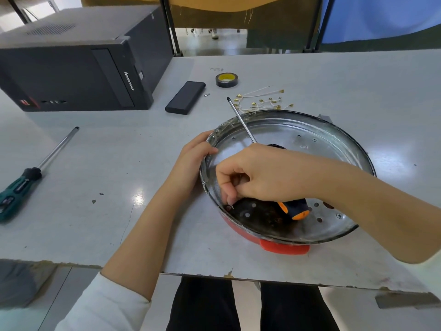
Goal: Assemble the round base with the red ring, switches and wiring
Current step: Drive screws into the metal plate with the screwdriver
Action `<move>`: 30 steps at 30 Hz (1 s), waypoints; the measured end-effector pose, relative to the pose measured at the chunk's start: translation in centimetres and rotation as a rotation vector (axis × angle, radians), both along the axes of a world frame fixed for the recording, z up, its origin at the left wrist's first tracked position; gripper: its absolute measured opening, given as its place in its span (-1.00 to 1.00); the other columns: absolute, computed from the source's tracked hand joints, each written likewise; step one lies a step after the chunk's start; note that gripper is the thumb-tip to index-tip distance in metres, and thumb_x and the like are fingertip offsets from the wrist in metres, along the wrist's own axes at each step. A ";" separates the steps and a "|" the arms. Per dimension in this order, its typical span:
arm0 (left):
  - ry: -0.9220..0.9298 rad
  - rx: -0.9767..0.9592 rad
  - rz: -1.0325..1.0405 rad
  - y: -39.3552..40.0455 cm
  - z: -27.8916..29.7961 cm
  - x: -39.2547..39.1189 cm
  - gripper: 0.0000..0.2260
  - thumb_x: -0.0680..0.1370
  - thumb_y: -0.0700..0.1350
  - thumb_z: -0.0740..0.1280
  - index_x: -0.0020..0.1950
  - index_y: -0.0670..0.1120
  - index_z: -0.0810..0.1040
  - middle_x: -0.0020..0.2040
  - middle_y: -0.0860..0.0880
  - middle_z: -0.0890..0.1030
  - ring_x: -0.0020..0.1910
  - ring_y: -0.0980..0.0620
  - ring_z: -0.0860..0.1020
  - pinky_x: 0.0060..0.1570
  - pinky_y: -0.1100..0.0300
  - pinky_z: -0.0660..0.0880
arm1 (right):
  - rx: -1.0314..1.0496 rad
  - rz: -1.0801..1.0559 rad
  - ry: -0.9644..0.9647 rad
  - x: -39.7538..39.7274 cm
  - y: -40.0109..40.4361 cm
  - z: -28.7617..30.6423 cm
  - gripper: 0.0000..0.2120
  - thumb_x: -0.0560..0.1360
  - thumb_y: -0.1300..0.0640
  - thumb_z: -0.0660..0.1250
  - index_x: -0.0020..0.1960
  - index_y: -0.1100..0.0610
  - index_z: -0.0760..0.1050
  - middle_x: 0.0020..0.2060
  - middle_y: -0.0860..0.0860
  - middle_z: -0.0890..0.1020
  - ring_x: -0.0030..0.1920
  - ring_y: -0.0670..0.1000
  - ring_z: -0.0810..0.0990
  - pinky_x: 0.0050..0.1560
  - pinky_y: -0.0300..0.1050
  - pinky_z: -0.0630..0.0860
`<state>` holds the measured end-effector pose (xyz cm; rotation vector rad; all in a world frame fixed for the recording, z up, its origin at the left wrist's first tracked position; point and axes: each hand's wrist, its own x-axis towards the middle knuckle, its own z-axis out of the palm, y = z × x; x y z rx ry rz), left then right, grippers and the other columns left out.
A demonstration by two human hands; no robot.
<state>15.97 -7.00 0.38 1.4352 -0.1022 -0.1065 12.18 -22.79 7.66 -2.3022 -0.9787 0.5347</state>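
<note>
The round metal base (334,137) lies on the table in front of me, with its red ring (284,246) showing under the near rim. My left hand (191,161) grips the base's left rim. My right hand (257,175) reaches into the base, holding an orange-and-black screwdriver (296,209) whose shaft sticks up past the far rim. Its fingertips pinch a small screw (229,207) at a hole by the near left wall. White wires with brass terminals (260,102) lie just behind the base.
A black computer case (71,60) stands at the back left. A black rectangular block (185,97), a tape roll (227,80) and a loose screw (207,94) lie behind the base. A green-handled screwdriver (33,173) lies at the left. The table's chipped front edge (229,274) is near.
</note>
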 end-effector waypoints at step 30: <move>0.014 0.014 0.011 0.1 -0.1 -0.1 -0.69 0.48 -0.35 0.14 0.04 -0.11 0.59 -0.12 -0.09 0.63 -0.10 -0.05 0.57 -0.10 0.12 0.50 | -0.135 -0.009 -0.078 -0.1 0.5 -0.1 -0.95 0.42 0.08 0.46 -0.13 -0.06 0.65 -0.18 -0.13 0.66 -0.11 -0.18 0.55 -0.05 -0.22 0.43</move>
